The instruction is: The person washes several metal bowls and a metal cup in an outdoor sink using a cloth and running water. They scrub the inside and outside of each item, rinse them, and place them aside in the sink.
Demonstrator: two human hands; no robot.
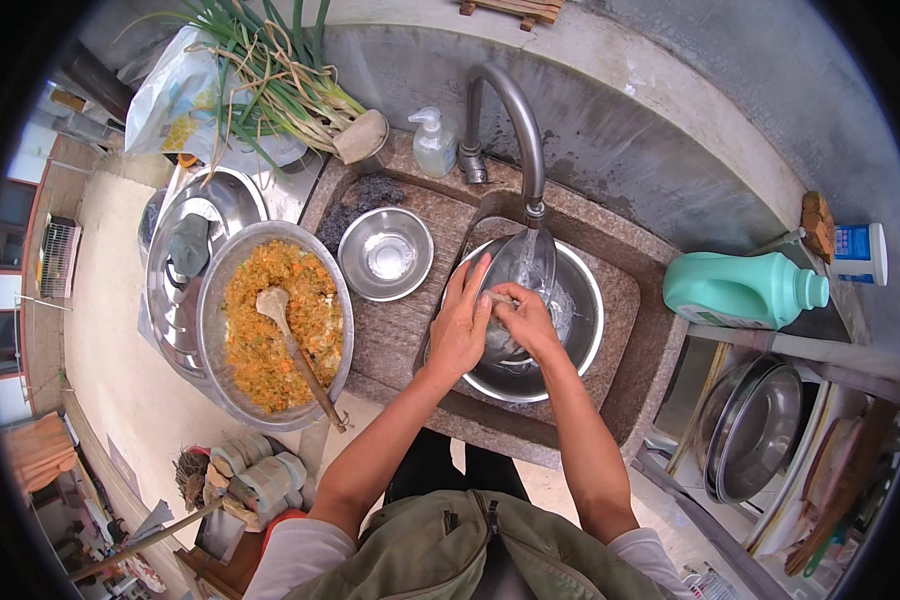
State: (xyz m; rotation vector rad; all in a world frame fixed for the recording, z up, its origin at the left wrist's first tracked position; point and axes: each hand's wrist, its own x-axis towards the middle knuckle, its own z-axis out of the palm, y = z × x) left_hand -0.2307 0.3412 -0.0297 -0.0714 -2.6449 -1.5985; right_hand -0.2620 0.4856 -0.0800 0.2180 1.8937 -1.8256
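Observation:
Water runs from a curved metal faucet (534, 150) into a steel basin (594, 330) standing in a stone sink. Over the basin, my left hand (459, 322) rests, fingers extended, against the left side of a thin, shiny bowl (541, 259), tilted under the stream. My right hand (523, 319) has its fingers bent round a small greyish piece, perhaps a cloth or the bowl's rim; which one I cannot tell. Part of the bowl is hidden behind both hands. Beneath them another rim shows in the water. A small steel bowl (387, 255) sits on the ribbed drainboard at left.
Left of the sink, a large metal bowl (214, 330) holds orange, crumbly food and a wooden spoon (300, 356). Behind are green onions (292, 97) and a soap pump bottle (435, 142). A turquoise jug (739, 291) lies at right, above a rack with steel basins (761, 435).

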